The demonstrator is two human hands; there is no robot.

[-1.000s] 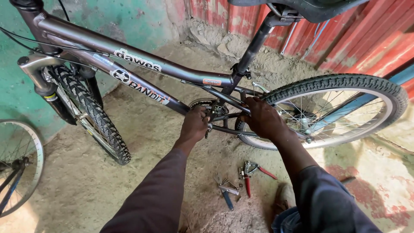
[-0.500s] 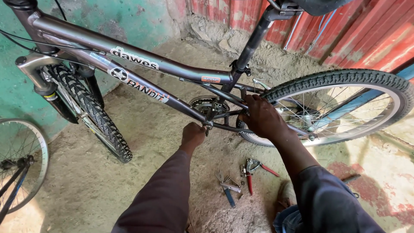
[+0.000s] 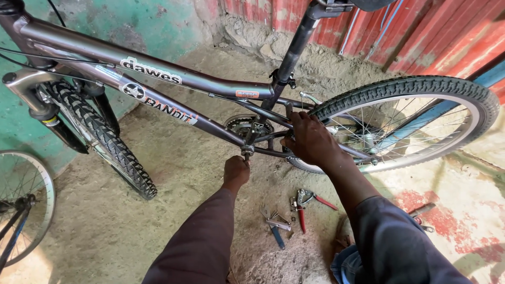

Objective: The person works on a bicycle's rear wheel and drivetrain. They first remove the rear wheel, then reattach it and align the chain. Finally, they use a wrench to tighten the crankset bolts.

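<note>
Crank arm [image 3: 249, 141] of grey bike hangs down from chainring [image 3: 243, 125], its lower end touching my L hand [image 3: 235, 171]. L hand closed in a fist just under that end; can't tell if anything's inside it. R hand [image 3: 310, 139] up and to the right, fingers wrapped round frame stays [image 3: 273, 134] beside rear tyre [image 3: 415, 87]. Below R hand on dirt: red-handled pliers [image 3: 302, 206], blue-handled tool [image 3: 275, 229]. Front tyre [image 3: 102, 139] well off past L hand.
</note>
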